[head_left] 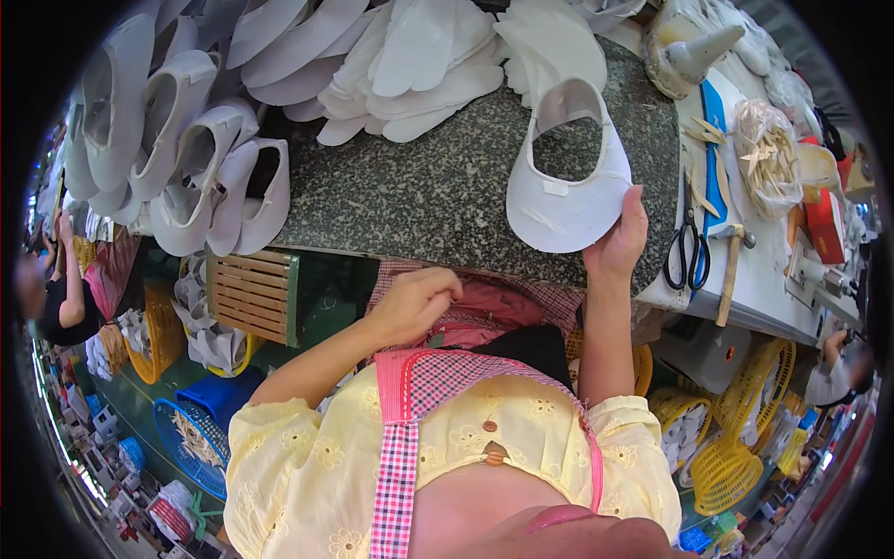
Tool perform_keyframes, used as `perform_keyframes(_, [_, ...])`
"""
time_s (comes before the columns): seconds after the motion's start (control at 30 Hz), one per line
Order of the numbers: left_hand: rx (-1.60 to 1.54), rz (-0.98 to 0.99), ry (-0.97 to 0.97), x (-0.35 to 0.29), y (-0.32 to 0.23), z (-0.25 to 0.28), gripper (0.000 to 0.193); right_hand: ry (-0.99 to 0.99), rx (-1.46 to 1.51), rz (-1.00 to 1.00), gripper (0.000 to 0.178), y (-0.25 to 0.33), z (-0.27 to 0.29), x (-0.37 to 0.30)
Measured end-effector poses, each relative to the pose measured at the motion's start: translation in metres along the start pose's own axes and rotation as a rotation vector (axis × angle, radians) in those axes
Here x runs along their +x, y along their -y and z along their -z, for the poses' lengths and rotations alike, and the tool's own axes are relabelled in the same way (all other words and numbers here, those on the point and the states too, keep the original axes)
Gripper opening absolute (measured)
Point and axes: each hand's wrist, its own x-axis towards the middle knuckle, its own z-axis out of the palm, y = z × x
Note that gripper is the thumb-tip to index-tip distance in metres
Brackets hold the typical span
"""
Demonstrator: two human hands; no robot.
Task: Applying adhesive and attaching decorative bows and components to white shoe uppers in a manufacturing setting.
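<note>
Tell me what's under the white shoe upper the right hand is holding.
The white shoe upper lies flat on the speckled granite slab; granite also shows through its U-shaped opening. The right hand grips its near edge at the slab's rim. Anything under the white panel itself is covered.

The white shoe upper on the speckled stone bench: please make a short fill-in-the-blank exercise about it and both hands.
1. The right hand holds the edge of the white shoe upper, which lies on the speckled ____ bench.
2. The left hand is below the bench edge, at the pink checked ____.
3. Right of the shoe upper lie black-handled ____.

Missing words: stone; apron; scissors
</note>
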Motion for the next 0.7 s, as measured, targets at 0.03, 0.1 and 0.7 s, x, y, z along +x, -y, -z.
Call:
perform_keyframes(0.03, [-0.006, -0.005, 0.003, 0.006, -0.004, -0.007, 0.016, -0.003, -0.007, 0.003, 0.041, 0.000, 0.001, 0.001])
perform_keyframes(0.1, [-0.088, -0.072, -0.008, 0.016, -0.011, -0.022, 0.014, -0.004, 0.011, -0.018, 0.036, 0.000, 0.003, 0.002])
perform_keyframes(0.7, [-0.834, 0.065, -0.139, 0.063, -0.043, -0.020, 0.016, 0.408, -0.978, 0.240, 0.030, 0.044, -0.028, -0.051])
